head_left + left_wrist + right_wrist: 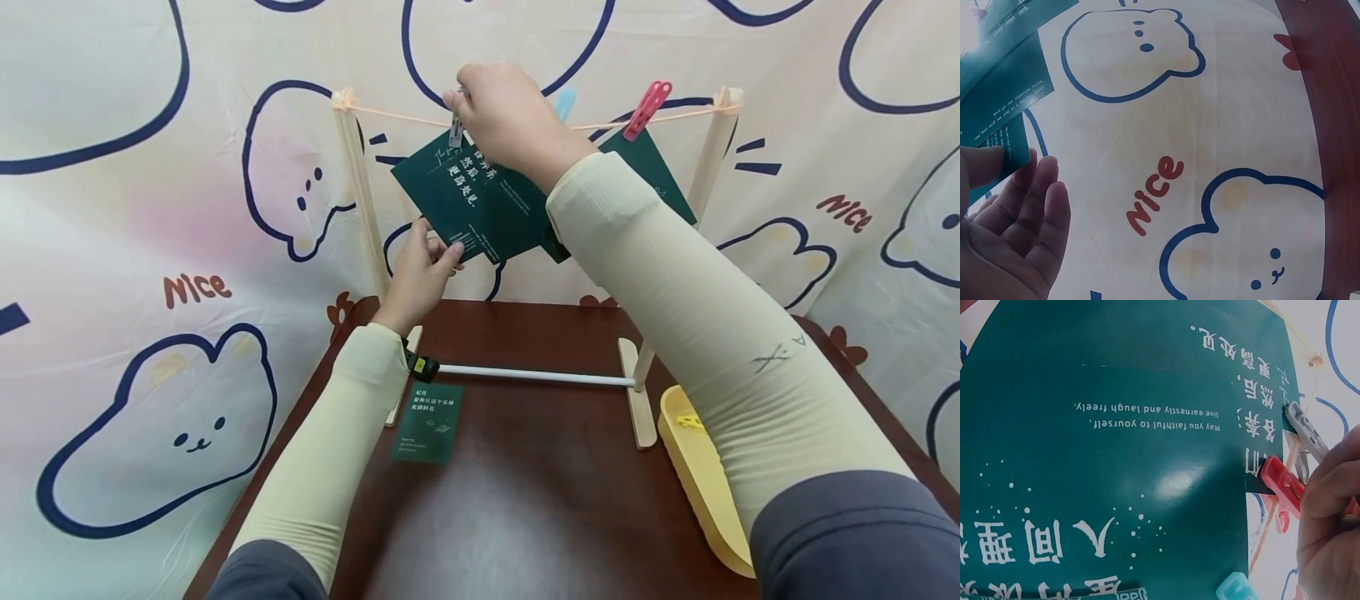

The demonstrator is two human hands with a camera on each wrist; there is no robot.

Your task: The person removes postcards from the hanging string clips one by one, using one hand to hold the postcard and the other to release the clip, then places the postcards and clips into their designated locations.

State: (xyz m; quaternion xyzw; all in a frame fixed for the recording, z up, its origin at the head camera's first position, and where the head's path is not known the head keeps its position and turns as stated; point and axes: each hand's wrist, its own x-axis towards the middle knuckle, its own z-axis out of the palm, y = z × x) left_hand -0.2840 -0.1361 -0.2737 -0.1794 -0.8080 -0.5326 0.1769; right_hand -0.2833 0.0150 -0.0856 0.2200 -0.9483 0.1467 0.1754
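Evidently, one rectangular green paper card (427,422) lies unhung on the worktop (540,492). Above, the left hand (420,279) pinches a second card (467,204) beneath a grey plastic clip (456,132) clamped in the fingers of the right hand (517,121); rightward, another card (651,177) already hangs from the peach string (408,118) by a pink plastic clip (648,110).

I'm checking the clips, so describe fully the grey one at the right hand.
The grey clip is small and looks like plastic, with what seem to be two slim arms. In the head view it points downward, its upper end pinched by the right hand and its lower end over the top edge of a green card. A red clip is near it in the right wrist view. Whether it grips the string is unclear.
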